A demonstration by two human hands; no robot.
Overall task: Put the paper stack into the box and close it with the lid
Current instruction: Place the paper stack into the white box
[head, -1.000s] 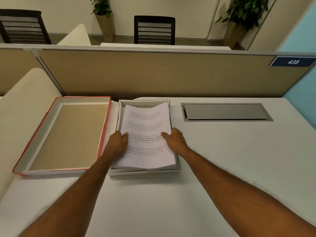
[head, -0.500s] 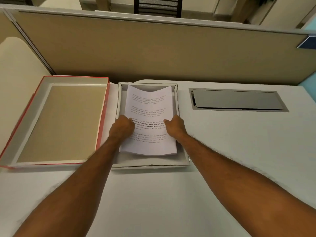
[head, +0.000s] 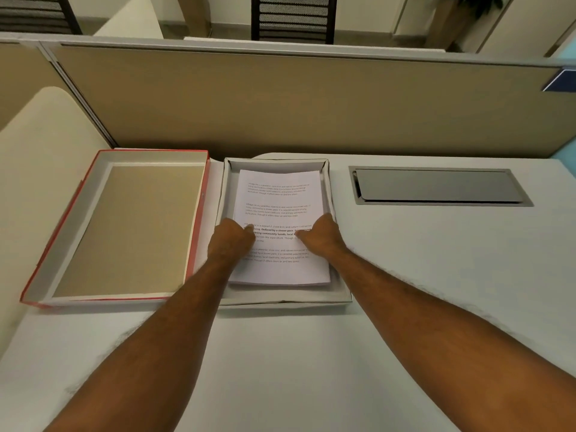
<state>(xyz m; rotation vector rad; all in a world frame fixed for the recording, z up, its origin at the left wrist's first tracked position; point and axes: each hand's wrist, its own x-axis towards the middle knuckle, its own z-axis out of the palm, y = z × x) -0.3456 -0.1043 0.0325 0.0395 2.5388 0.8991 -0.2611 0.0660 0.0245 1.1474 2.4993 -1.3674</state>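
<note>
A tan fabric partition (head: 311,101) runs behind the white desk (head: 436,275), and past its top edge a black mesh-backed chair (head: 293,18) shows only in part, cut off by the frame. Set into the desk to the right of the work is a grey metal cable hatch (head: 436,186), well apart from the hands. To the left lies the red-edged cardboard lid (head: 118,226), turned inside up with its brown inner face showing, its right wall just beside the box; nothing lies across either of them. The shallow grey-white cardboard box (head: 282,299) sits in the middle of the desk, and the white stack of printed paper (head: 277,201) lies inside it, flat on the bottom, with a margin of box floor showing at the far end and the near end. The left hand (head: 232,241) and the right hand (head: 322,236) rest on the sheet's two long sides, fingers curled down with the tips on or over the paper's edges; whether they pinch the stack or only press it cannot be told. The print is too small to read in full, and the hands cover part of the middle lines.
</note>
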